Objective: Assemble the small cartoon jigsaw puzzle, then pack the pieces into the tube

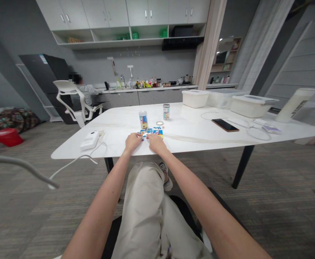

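We sit at the near edge of a white tabletop (189, 135), both arms stretched forward over our crossed legs. Our left hand (132, 141) and right hand (156, 142) rest side by side on a small cluster of blue and yellow puzzle pieces (152, 132). The fingers of both are bent down onto the pieces, the left at the cluster's 9 o'clock edge, the right at its 6 o'clock edge. We cannot tell whether either hand pinches a piece or only presses on it: the fingertips are too small to read.

At 12 o'clock from the puzzle, just beyond it, stands an upright printed tube (143, 119). A second tube (166, 111) stands at 1 o'clock, a little farther back. A small round lid (160, 123) lies flat between them and the pieces.

At 9 o'clock from our left hand, near the tabletop's edge, lies a white device (89, 140) with a cable running off the side. At 2 o'clock from our right hand, well apart, a dark phone (225, 125) lies flat. Two lidded white bins (195, 98) (253, 105) sit along the far side.

Beyond the table, at 11 o'clock, a person (86, 91) sits in a white chair at the kitchen counter.
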Tool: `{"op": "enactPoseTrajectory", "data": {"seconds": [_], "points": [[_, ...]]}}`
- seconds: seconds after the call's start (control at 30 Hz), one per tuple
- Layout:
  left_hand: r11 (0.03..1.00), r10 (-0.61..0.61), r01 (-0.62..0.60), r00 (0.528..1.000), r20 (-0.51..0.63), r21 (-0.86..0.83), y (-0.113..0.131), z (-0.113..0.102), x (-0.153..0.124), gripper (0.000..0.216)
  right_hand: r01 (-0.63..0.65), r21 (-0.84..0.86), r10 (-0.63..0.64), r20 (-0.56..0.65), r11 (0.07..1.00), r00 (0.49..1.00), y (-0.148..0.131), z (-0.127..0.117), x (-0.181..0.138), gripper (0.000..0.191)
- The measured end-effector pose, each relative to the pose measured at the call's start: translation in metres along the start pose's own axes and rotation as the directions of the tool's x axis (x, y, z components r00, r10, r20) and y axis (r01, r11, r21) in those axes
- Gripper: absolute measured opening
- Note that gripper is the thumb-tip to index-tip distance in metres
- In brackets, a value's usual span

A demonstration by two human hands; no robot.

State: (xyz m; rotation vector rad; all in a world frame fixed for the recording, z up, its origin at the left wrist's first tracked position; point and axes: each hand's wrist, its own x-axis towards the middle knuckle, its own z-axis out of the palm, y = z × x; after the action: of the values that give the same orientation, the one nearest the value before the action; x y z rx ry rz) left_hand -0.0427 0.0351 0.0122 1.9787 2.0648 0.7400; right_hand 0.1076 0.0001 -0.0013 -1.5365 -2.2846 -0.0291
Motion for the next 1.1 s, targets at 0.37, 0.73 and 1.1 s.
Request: {"op": "enactPoseTrajectory", "data": {"seconds": [0.37,0.73,1.1], "points": [[1.000,-0.007,0.007,1.000,-0.003,-0.030,0.0001,-0.0005,-0.0004,0.027,-0.005,0.001,0.005,0.027,1.000,1.000,-0.0020,-0.0040,-0.0019,0.043],[0.999,0.031,-0.031,1.000,-0.001,-0.017,0.0002,-0.0012,-0.0009,0.026,-0.011,-0.014,0.011,0.010,1.000,1.000,-0.0019,-0.0038,-0.0021,0.042],[0.999,-0.021,0.021,1.000,-0.002,-0.034,-0.0007,0.0013,0.0016,0.033,-0.134,-0.018,0.134,0.028,0.991,0.991,-0.0018,0.0019,0.0000,0.043]]}}
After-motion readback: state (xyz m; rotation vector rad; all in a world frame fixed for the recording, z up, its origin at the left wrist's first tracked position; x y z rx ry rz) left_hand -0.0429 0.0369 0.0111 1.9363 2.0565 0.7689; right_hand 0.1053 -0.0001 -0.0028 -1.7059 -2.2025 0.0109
